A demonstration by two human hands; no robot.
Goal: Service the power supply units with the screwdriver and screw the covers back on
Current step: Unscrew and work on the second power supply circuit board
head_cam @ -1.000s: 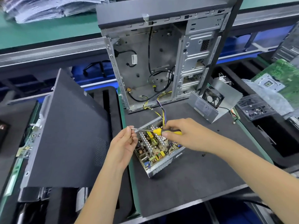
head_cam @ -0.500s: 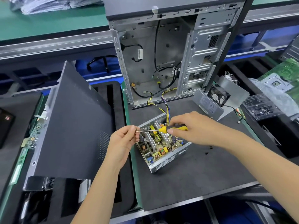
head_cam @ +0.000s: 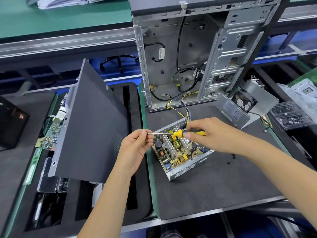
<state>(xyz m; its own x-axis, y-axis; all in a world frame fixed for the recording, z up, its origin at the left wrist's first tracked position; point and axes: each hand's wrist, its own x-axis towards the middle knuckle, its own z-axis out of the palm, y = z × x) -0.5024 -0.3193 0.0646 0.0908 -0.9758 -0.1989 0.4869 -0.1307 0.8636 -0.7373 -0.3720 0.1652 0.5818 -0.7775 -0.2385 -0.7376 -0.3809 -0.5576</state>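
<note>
Screwdriver (head_cam: 178, 133): glossy metal shaft, yellow/black plastic handle; PSU (head_cam: 184, 152) perforated bare-metal casing; matt black foam mat (head_cam: 214, 189).

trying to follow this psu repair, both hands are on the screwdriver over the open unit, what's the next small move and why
Probably let go of the tip and lower it to the open power supply unit. The left hand pinches the tip of the screwdriver, perhaps seating a screw, though none is visible. The right hand grips the handle, level above the board. The cover lies apart.

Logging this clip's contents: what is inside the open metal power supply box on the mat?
Inside the open metal power supply box: a circuit board with silver heatsinks, yellow transformers and copper coils. The right hand covers its far corner.
</note>
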